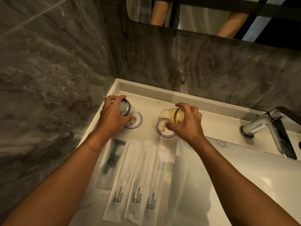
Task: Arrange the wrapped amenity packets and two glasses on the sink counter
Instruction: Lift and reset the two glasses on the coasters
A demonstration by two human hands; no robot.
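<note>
My left hand [112,115] grips a clear glass [124,107], tilted over a round paper coaster [138,122] near the counter's back left corner. My right hand [185,122] holds a second glass [168,115], also tilted, above another coaster [162,129]. In front of them on the white counter [149,101] lie several wrapped packets side by side: a clear-wrapped razor with a green handle [110,159] and three white "BRUSHING TEETH" packets [120,185], [138,181], [154,185].
A chrome faucet [268,126] stands at the right, above the white basin [244,160]. Dark marble walls [48,79] close in the left and back. A mirror [211,13] above reflects a person's arms.
</note>
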